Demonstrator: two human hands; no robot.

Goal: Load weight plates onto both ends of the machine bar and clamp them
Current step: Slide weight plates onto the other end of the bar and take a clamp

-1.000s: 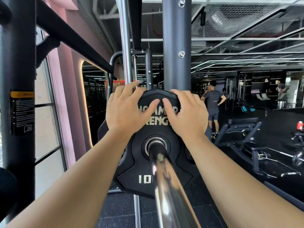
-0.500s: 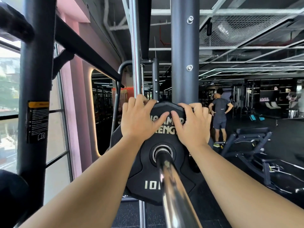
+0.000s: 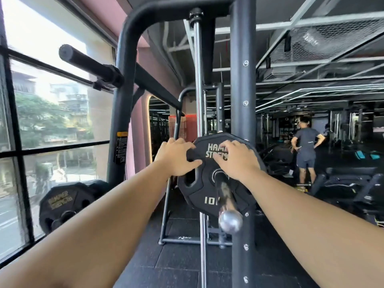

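A black 10 kg weight plate (image 3: 204,193) with pale lettering sits on the chrome machine bar (image 3: 225,196), whose rounded end (image 3: 230,222) points toward me. My left hand (image 3: 176,157) lies on the plate's upper left edge, fingers spread over the rim and thumb on its face. My right hand (image 3: 235,160) presses flat on the plate's upper face, just above the bar hole. Both hands touch the plate. No clamp is visible.
The machine's dark upright post (image 3: 242,100) and chrome guide rod (image 3: 198,90) stand right behind the plate. Other black plates (image 3: 66,204) are stored low on the left by the window. A person (image 3: 306,148) stands far right near benches (image 3: 349,181).
The view has pulled back and swung left, so the bar's end and the stored plates now show. Both hands stay on the plate, which sits further along the bar from me.
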